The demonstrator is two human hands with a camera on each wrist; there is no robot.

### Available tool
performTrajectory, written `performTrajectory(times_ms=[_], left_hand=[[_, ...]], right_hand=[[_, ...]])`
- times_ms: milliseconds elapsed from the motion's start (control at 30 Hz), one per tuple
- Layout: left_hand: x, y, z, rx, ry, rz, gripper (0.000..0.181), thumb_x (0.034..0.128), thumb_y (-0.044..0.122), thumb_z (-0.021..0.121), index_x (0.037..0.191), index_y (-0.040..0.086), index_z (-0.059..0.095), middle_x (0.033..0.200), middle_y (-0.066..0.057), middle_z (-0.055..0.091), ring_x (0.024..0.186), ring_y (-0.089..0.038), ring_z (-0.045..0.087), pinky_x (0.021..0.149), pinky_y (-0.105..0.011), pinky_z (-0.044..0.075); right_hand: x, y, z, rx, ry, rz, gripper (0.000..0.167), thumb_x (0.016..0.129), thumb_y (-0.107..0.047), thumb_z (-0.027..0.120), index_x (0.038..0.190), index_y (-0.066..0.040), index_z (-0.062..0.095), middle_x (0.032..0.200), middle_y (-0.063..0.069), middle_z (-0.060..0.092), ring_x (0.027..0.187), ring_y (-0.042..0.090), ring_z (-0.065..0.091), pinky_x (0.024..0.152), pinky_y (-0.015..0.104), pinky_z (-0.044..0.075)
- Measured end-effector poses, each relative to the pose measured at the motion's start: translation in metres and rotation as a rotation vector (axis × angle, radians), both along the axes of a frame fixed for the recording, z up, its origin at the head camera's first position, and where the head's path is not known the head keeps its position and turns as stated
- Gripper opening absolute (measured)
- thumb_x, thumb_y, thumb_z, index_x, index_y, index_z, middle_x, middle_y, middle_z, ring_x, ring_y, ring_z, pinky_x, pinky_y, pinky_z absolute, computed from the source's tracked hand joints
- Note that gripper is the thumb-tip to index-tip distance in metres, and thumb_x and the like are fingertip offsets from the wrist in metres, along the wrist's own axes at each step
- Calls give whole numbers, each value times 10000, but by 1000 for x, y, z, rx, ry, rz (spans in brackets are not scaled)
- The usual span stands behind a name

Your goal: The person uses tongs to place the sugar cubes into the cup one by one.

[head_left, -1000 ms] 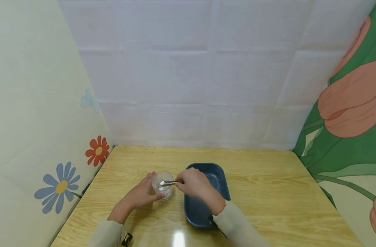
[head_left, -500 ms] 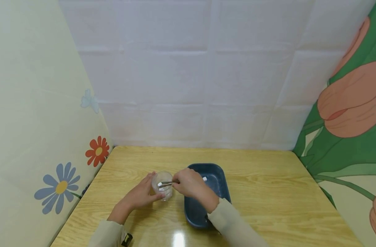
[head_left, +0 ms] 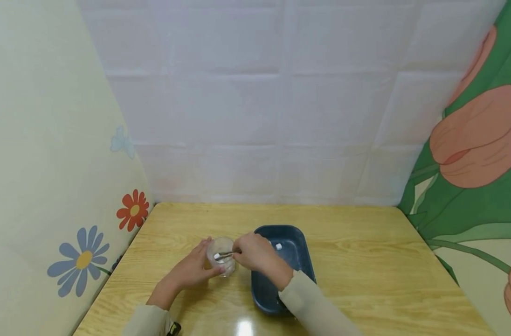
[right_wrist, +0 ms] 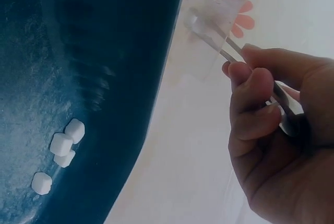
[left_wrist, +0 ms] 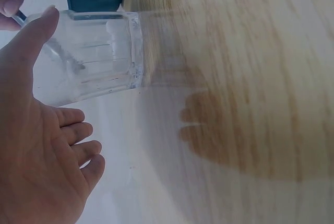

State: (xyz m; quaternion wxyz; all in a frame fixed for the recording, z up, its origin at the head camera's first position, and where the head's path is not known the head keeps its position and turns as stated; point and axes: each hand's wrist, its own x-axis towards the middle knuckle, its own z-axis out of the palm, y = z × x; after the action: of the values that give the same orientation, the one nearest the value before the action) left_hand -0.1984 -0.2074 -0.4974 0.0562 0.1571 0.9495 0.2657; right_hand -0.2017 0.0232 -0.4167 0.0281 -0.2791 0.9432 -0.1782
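Tongs (head_left: 226, 254) shifted left in glass (left_wrist: 96, 65), pinched by right hand (head_left: 254, 252); glass held by left hand (head_left: 192, 269); cube (head_left: 217, 256) apparently being deposited; release likely needed.

Place: screened-off work spot, room type indeterminate. Evidence: creased white backdrop (head_left: 255, 107), flower-print side panels (head_left: 475, 140), wood-grain table (head_left: 364, 261).

closed at the back by a white sheet (head_left: 255, 107) creased into a grid. bounded at left by a cream panel (head_left: 41, 149) printed with a red flower (head_left: 134, 210), a blue flower (head_left: 84, 260) and a faint butterfly (head_left: 122, 142), at right by a green panel (head_left: 452, 205) of large salmon-pink tulips (head_left: 478, 137). furnished with a yellow wood-grain table (head_left: 364, 266), round-cornered, catching a bright glare (head_left: 245, 328) at the near side.
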Motion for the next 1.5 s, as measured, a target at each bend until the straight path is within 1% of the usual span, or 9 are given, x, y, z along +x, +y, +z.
performTrajectory(times_ms=[300,433,633,767,1000,1133,1267,1400,1500], left_hand=[[-1,-1,-1,-4,-7,-1,1068,876,691,642,1601,18,241,1672,-158,211,1542,-360,177,1182,-582,284],[-1,-1,-3,-5,2,-2,1073,873,696,640,1598,11,246,1670,-161,215,1538,-371,184,1177,-592,286],[-1,-1,-3,-4,2,-4,1072,872,695,643,1597,11,249,1669,-160,218,1539,-365,189,1177,-585,290],[-1,0,-1,-3,-4,-1,1077,869,699,643,1598,12,246,1671,-155,216,1539,-358,192,1177,-580,294],[-1,1,0,-14,6,-7,1068,877,689,642,1599,10,244,1670,-162,214,1539,-365,189,1180,-581,288],[1,1,2,-7,4,-8,1066,879,682,645,1598,5,242,1670,-167,211,1538,-374,181,1178,-590,286],[1,1,3,-1,8,-10,1059,883,666,654,1593,-6,247,1665,-179,220,1533,-392,187,1167,-605,294],[1,1,3,-1,11,-12,1060,884,666,653,1593,-7,244,1663,-186,222,1530,-399,191,1165,-610,293],[2,1,3,-3,15,-8,1062,880,668,656,1595,-1,245,1662,-185,225,1530,-395,197,1165,-608,295]], right_hand=[[-1,-2,-4,-15,-14,11,108,953,-196,715,917,-163,811,730,-101,665,539,57,481,507,232,403],[-2,-2,-5,-7,-25,8,117,961,-205,705,911,-171,806,710,-111,643,528,60,474,497,234,395],[0,-3,-5,-6,-31,-10,116,962,-205,695,909,-182,796,681,-115,602,516,67,458,481,232,375],[1,-1,-3,-20,-35,-20,114,961,-201,693,943,-168,800,680,-113,591,509,68,446,475,227,361],[3,4,4,-33,-14,-26,140,968,-215,689,866,-178,777,625,-108,561,480,65,433,458,228,351],[5,8,10,-58,-5,-23,122,966,-228,696,906,-175,788,651,-127,576,484,55,453,456,230,369],[6,16,16,-89,0,-15,122,974,-226,688,938,-167,788,674,-116,607,489,48,459,461,229,377],[5,26,20,-108,17,-13,147,980,-239,688,1031,-148,792,815,-64,715,561,19,531,517,226,441],[4,34,24,-120,29,-19,189,983,-257,685,1092,-139,785,935,-22,751,648,29,596,579,243,491]])
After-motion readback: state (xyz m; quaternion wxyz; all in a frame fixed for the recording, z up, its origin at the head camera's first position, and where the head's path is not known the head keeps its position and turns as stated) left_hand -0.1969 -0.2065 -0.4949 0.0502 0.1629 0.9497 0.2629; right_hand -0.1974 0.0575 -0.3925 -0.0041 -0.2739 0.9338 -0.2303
